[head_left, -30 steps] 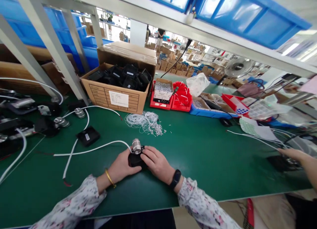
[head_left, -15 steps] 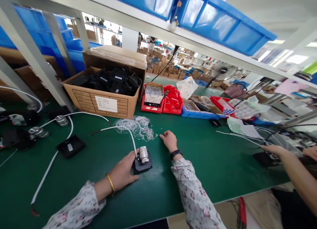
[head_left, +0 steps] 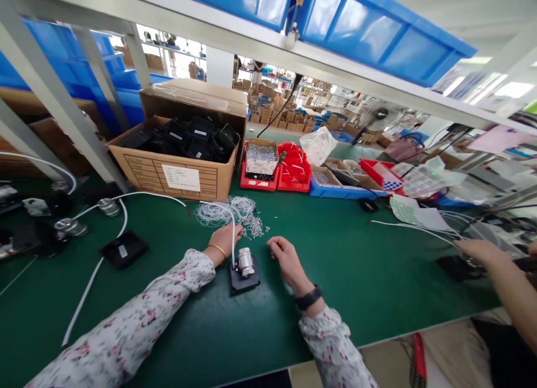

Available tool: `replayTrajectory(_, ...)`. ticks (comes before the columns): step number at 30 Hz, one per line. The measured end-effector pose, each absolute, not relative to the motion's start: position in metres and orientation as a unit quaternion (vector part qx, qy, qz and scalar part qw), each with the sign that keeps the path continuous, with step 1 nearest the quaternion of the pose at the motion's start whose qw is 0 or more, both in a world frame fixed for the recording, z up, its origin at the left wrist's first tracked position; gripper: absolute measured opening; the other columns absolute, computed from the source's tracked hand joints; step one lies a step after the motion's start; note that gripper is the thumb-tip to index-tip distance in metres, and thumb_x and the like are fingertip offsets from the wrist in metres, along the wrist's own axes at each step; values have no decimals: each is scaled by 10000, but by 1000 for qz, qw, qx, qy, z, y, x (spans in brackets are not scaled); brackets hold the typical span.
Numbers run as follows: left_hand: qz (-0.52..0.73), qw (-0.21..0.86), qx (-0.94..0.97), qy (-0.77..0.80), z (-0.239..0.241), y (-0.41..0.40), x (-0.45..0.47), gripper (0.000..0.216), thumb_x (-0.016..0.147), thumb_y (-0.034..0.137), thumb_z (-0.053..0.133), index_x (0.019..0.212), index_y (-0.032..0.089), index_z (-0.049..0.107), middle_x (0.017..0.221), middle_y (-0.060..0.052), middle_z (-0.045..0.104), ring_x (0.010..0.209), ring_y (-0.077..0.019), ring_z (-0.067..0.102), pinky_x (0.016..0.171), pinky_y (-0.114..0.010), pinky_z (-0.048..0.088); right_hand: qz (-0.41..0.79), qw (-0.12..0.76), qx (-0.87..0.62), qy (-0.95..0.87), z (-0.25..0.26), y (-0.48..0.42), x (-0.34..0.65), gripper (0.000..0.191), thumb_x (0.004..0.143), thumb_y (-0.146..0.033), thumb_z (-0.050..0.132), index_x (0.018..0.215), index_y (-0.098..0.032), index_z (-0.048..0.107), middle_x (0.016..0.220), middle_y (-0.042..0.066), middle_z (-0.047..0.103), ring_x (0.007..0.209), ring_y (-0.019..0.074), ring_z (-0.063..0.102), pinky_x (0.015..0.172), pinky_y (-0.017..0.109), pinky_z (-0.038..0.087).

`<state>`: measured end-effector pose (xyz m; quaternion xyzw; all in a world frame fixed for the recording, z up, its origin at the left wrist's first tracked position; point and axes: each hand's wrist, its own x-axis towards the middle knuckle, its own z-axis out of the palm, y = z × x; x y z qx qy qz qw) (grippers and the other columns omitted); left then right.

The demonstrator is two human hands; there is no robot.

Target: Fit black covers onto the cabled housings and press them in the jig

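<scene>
Fingers point(head_left: 276, 245) of the right hand point(head_left: 288, 263) curl narrow, hold unclear, green benchtop point(head_left: 369, 281) open beside it to the front edge; the left hand point(head_left: 227, 239) shows no readable grip. Black housings point(head_left: 200, 129) fill a carton point(head_left: 145, 169).

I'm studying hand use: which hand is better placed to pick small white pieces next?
Probably the left hand: it is beside the small white pieces; the right hand is farther off.

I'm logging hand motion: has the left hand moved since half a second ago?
Yes. Against the cardboard box, the left hand has moved forward, from the black unit toward the small white pieces.
</scene>
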<state>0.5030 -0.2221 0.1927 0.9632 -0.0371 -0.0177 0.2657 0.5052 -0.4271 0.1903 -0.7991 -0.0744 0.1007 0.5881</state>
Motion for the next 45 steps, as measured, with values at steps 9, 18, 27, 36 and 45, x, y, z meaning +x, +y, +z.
replayTrajectory(9, 5, 314, 949, -44, 208, -204, 463, 177, 852, 153, 365, 743, 179, 502, 787, -53, 577, 768, -188, 549, 738, -314, 430, 164, 642, -736, -140, 191, -409, 487, 163, 744, -313, 555, 854, -196, 526, 686, -26, 507, 602, 126, 485, 554, 239, 405)
replayTrajectory(18, 22, 383, 922, -56, 218, -213, 423, 167, 837, 131, 386, 758, 186, 522, 800, -44, 588, 763, -178, 563, 709, -287, 455, 124, 593, -780, -156, 186, -411, 489, 57, 729, -203, 563, 741, -188, 616, 740, 12, 608, 687, 161, 549, 656, 280, 424)
replayTrajectory(27, 39, 401, 912, -80, 217, -214, 425, 168, 811, 94, 418, 870, 195, 538, 828, -21, 605, 778, -172, 569, 720, -280, 445, 78, 577, -799, -149, 189, -410, 481, 104, 765, -224, 545, 750, -177, 637, 758, 29, 644, 718, 165, 584, 684, 268, 450)
replayTrajectory(36, 152, 380, 911, -51, 201, -225, 411, 187, 838, 115, 409, 840, 173, 586, 807, -44, 631, 796, -189, 576, 732, -316, 480, 61, 562, -804, -185, 189, -407, 478, 128, 765, -215, 561, 766, -202, 688, 792, 42, 672, 775, 180, 601, 757, 297, 466)
replayTrajectory(45, 148, 326, 931, -73, 187, -219, 373, 651, 697, 37, 396, 1324, 212, 396, 1330, -44, 487, 1190, -200, 489, 998, -342, 428, 23, 531, -834, -150, 185, -425, 505, 213, 822, -256, 506, 928, -183, 676, 990, 80, 645, 896, 203, 604, 816, 332, 475)
